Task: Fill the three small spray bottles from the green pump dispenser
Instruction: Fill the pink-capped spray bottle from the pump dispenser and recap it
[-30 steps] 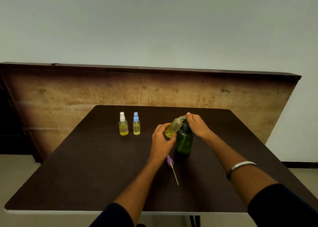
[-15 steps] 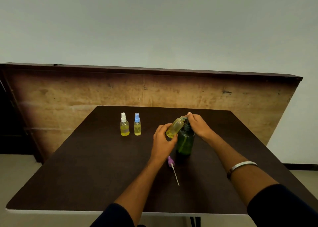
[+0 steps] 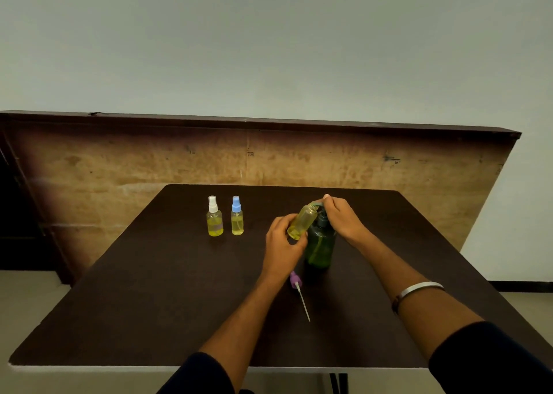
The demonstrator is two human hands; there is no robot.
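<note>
Little changed over the last second; left hand (image 3: 282, 244) still gripping tilted open bottle (image 3: 302, 221) at green pump dispenser (image 3: 320, 245) nozzle; right hand (image 3: 341, 217) fingers curled on pump head; third fill apparently ongoing.

Dark table (image 3: 155, 310), wooden board (image 3: 119, 166) behind

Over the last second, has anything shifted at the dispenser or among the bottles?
Nothing visibly changed. The left hand still holds the tilted uncapped spray bottle with its mouth at the spout, and the right hand still rests on top of the green pump dispenser. The white-capped bottle, blue-capped bottle and purple spray top lie where they were.
</note>
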